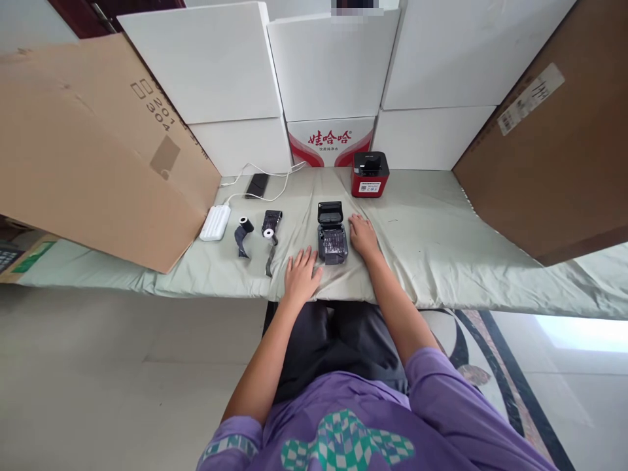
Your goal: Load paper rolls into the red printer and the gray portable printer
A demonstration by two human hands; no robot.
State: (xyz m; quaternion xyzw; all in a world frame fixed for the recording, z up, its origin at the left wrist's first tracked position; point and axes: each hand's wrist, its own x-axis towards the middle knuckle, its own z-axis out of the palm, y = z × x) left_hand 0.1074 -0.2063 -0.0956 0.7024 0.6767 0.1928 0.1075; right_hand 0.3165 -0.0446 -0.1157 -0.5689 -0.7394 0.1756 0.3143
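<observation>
A small black label printer [333,243] lies on the cloth-covered table with its lid [330,212] raised toward the back and dark film-like material inside. My left hand [301,275] rests flat on the cloth at the printer's front left, fingers spread, holding nothing. On the other side, my right hand [362,234] lies flat beside the printer, its fingers pointing forward and its palm down. To the left are a dark ribbon roll [246,225] with a loose tail, and a second roll with a white core [268,233] and a hanging strip.
A red and black box-shaped device [369,175] stands behind my right hand. At the left lie a white power bank [214,223], a white cable [282,190] and a dark phone [257,186]. White boxes [333,72] wall the back; cardboard panels [112,144] flank the table.
</observation>
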